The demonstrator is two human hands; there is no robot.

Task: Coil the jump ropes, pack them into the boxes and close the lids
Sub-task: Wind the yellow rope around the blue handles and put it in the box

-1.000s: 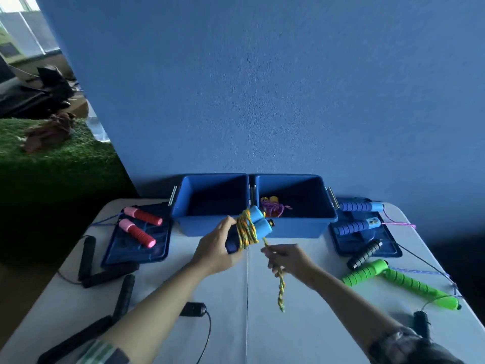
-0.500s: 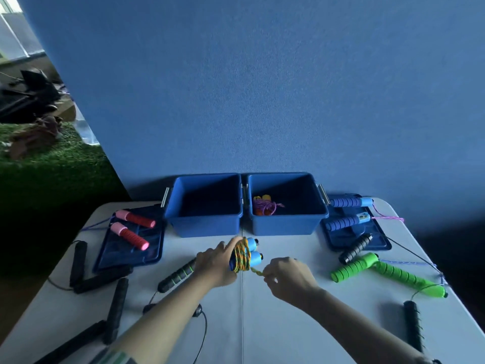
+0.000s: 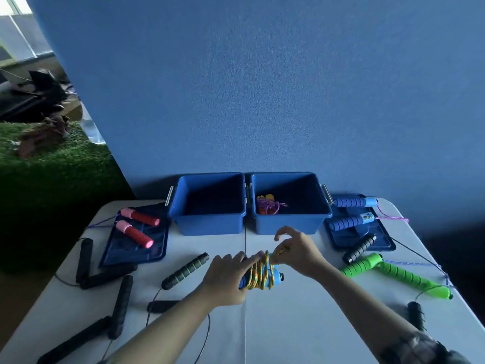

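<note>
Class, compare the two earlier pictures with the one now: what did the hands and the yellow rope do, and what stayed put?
The left hand brought the blue handles down from near the boxes toward the table, still gripping them. The right hand wound the dangling yellow rope round them; only a short end is left in its pinch. Both boxes, lids and the other ropes stayed put.

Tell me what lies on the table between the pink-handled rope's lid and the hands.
In the head view, a black handle with green stripes lies slantwise between the left lid and the left hand, its cord trailing toward the near edge.
</note>
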